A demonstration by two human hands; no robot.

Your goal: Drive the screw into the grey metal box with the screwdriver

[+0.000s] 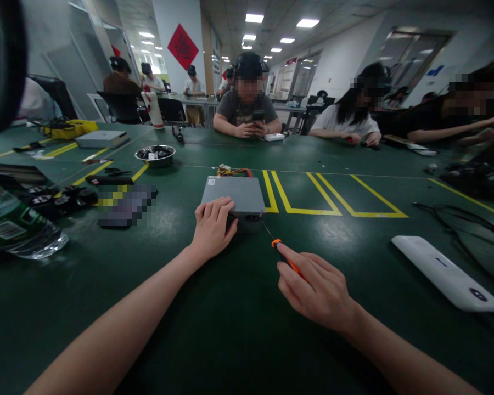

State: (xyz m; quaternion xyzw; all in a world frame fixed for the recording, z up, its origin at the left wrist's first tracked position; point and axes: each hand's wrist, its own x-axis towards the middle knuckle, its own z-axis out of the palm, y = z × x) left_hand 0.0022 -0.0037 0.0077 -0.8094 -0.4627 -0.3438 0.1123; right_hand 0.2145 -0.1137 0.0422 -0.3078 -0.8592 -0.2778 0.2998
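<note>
A grey metal power supply box (241, 192) sits on the green table (239, 307), with coloured cables (234, 171) bunched behind it. My left hand (214, 227) grips the box's near left corner, fingers on its top and thumb at the front face. My right hand (315, 285) is closed around an orange and black screwdriver (276, 244). The screwdriver's thin shaft points up and left, its tip close to the box's lower right front corner beside a black socket (252, 218). Whether the tip touches the box I cannot tell.
A metal bowl (155, 156) of small parts, a phone (128, 206) and a plastic bottle (16, 219) are on the left. A white device (447, 271) and black cables lie right. Yellow tape (313, 212) marks the table. Several people sit beyond.
</note>
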